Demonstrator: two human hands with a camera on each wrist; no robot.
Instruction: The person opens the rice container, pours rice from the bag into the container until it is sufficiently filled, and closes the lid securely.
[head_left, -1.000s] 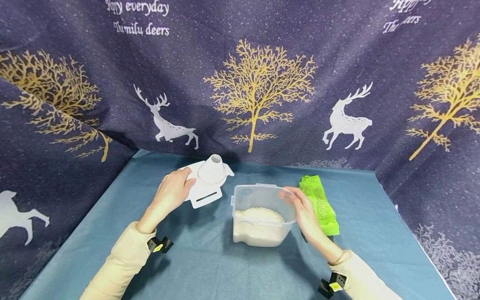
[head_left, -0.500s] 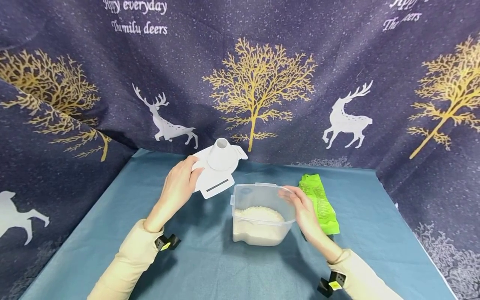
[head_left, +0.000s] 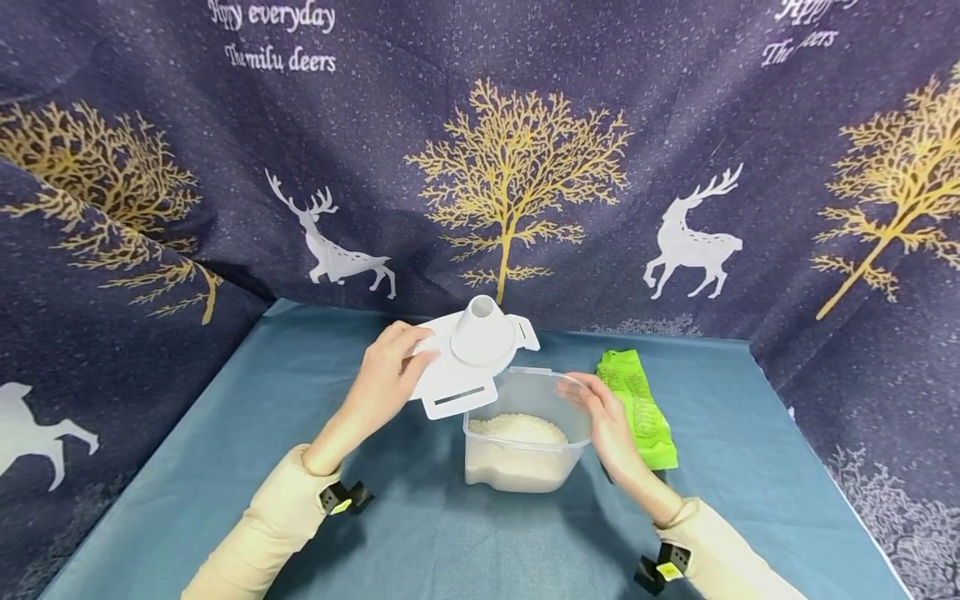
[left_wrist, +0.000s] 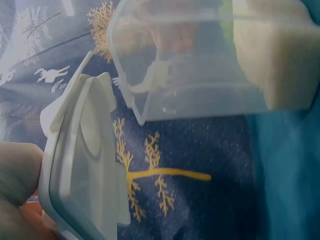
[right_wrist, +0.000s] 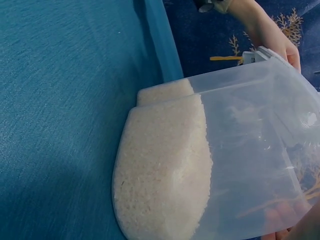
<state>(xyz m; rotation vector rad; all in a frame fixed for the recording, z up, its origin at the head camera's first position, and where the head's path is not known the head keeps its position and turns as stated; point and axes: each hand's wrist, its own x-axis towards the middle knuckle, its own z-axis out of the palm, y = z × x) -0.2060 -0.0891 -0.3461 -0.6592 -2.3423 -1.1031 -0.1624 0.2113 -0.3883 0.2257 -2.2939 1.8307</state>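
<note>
Lid [head_left: 468,358], white with a raised round spout [head_left: 482,329] on top, is held in the air by the left hand [head_left: 390,375], which grips its left edge with curled fingers and thumb. It hangs tilted just above the rear left rim of the clear plastic container [head_left: 525,442]; whether lid and rim touch cannot be told from the head view. In the left wrist view the lid [left_wrist: 82,170] and the container [left_wrist: 200,65] show a gap between them. Container stands on the teal tablecloth [head_left: 420,533], part filled with white rice [head_left: 517,429] (heaped toward the bottom in the right wrist view [right_wrist: 165,175]). Right hand [head_left: 607,421] is against the container's right wall, fingers curved round it, holding it steady. Green packet [head_left: 637,404] lies flat on the cloth just right of that hand, behind it. Dark blue backdrop [head_left: 480,150] with gold trees and white deer hangs behind and at both sides. Both wrists wear cream sleeves [head_left: 277,533] with small black clip cameras.
</note>
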